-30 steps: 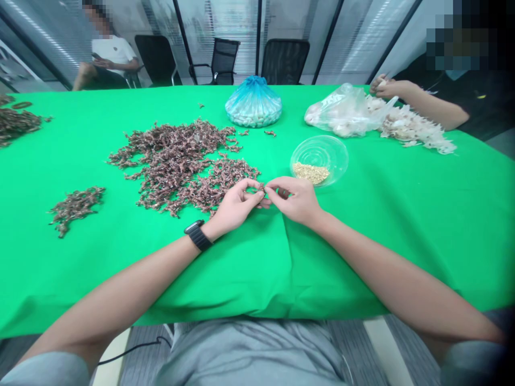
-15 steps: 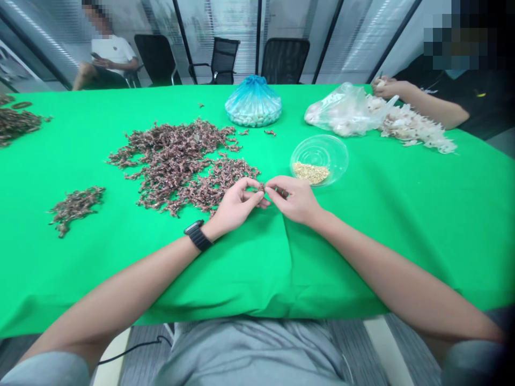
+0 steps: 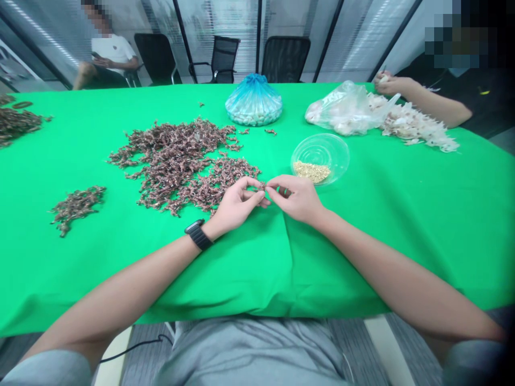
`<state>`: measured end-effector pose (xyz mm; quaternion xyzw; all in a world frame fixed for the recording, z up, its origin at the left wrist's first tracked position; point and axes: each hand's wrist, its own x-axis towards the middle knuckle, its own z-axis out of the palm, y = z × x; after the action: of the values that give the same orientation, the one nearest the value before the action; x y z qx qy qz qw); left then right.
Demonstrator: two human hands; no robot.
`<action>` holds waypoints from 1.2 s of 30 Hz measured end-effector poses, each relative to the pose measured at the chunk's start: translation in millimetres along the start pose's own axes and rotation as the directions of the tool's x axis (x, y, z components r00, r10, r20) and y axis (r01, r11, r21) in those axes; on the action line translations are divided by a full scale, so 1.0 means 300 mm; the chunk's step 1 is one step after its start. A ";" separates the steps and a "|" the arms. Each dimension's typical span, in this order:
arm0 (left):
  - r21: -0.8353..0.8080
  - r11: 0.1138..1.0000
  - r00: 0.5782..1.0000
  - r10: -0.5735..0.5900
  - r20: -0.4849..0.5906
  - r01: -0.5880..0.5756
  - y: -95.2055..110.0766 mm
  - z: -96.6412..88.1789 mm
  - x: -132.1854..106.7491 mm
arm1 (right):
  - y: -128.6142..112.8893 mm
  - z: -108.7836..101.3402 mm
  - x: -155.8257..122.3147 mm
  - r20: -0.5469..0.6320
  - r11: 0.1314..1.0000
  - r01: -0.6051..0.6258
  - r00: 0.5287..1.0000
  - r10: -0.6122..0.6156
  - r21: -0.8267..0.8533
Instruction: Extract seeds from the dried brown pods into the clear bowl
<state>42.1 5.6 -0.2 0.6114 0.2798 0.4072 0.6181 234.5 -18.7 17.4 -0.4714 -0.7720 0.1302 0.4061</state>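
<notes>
My left hand [image 3: 238, 205] and my right hand [image 3: 293, 197] meet fingertip to fingertip over the green tablecloth [image 3: 402, 214], both pinched on one small brown dried pod [image 3: 263, 187]. A large heap of the same brown pods [image 3: 181, 161] lies just left of my left hand. Behind my right hand stands a clear plastic bowl [image 3: 322, 155] with a small layer of tan seeds [image 3: 310, 171]. A black watch [image 3: 198, 234] is on my left wrist.
A small pile of pods [image 3: 76, 206] lies at the left, another pile [image 3: 16, 122] at the far left edge. A tied blue bag [image 3: 254, 103] sits at the back. A person at the right [image 3: 418, 99] handles garlic [image 3: 414, 128] beside a clear bag [image 3: 341, 111]. Another person [image 3: 107, 59] sits behind.
My hands stay together on the pod, with only slight finger movement. The view has shifted a little. The person at the right has raised their hand slightly.
</notes>
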 end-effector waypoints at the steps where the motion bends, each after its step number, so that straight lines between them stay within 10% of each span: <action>1: 0.000 1.000 1.000 -0.001 0.003 0.001 0.001 0.000 0.000 | -0.001 -0.001 0.001 -0.004 1.000 -0.006 1.000 0.006 0.001; 28: -0.003 1.000 1.000 0.016 0.001 -0.016 0.005 -0.002 0.002 | -0.023 0.006 -0.002 0.028 0.970 -0.091 0.996 0.087 0.225; 36: 0.163 0.982 0.995 0.097 -0.015 -0.093 0.030 0.004 -0.016 | -0.040 -0.003 0.023 0.307 0.609 -0.516 0.854 0.420 0.603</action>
<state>39.2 0.3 8.1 0.6676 0.2896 0.4190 0.5430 226.2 -19.5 28.4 -0.4699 -0.5479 0.5297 0.4455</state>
